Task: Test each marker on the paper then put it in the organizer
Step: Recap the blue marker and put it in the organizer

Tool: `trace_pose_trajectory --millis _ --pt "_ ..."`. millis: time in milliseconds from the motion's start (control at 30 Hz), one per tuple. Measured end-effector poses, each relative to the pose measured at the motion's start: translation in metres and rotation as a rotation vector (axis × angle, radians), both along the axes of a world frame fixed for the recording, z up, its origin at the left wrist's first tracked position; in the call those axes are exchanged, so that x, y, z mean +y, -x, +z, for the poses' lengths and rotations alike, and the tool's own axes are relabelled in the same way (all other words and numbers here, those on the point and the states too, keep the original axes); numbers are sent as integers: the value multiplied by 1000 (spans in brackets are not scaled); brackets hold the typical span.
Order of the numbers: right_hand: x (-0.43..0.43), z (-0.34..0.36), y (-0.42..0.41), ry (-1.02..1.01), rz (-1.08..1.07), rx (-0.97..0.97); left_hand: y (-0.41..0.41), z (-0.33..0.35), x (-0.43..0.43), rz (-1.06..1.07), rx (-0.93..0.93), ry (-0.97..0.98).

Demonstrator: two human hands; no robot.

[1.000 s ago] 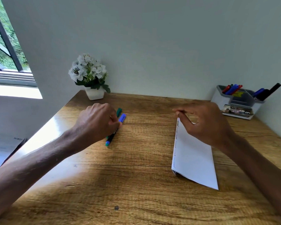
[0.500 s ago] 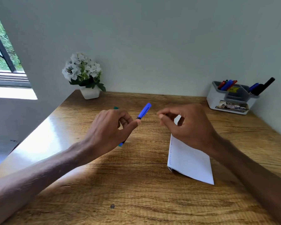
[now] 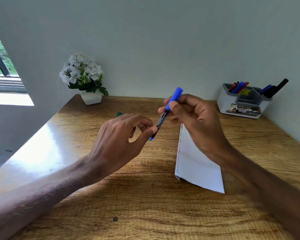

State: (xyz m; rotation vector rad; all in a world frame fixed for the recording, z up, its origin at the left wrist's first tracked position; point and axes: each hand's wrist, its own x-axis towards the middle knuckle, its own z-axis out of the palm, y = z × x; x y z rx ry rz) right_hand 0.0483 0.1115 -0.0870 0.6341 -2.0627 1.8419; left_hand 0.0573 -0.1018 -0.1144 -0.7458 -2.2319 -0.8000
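Observation:
A blue marker (image 3: 169,108) with its cap on is held tilted above the wooden desk (image 3: 145,205). My left hand (image 3: 121,141) pinches its lower black barrel. My right hand (image 3: 194,122) grips the blue cap end between thumb and fingers. A green marker (image 3: 119,114) lies on the desk behind my left hand, mostly hidden. The folded white paper (image 3: 197,165) lies under my right wrist, with coloured test marks along its left edge. The grey and white organizer (image 3: 242,104) stands at the back right with several markers in it.
A white pot of white flowers (image 3: 84,78) stands at the desk's back left corner. The wall runs right behind the desk. A window (image 3: 0,70) is at the far left, and glare falls on the desk's left edge.
My left hand lifted the blue marker off the desk and carried it right. My right hand left the paper and took hold of the cap end.

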Motion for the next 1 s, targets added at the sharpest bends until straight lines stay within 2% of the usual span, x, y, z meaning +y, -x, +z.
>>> trace_pose_trajectory --millis 100,167,333,500,733,933,1000 --pt "7 6 1 -46 -44 129 0 -2 0 -2 -12 -16" --pt "9 9 0 -152 -81 213 0 -3 1 -12 -16 -47" --pt "11 8 1 -648 -162 420 -1 -2 4 -28 -12 -103" --pt "7 -5 4 -941 -143 526 0 -5 5 -58 2 93" --pt "3 -6 -2 -1051 -179 589 0 -4 4 -55 33 257" --pt "1 -2 -2 -1082 -177 418 5 -7 5 34 129 479" --pt "4 1 -2 -1078 -222 348 5 -9 7 8 74 443"
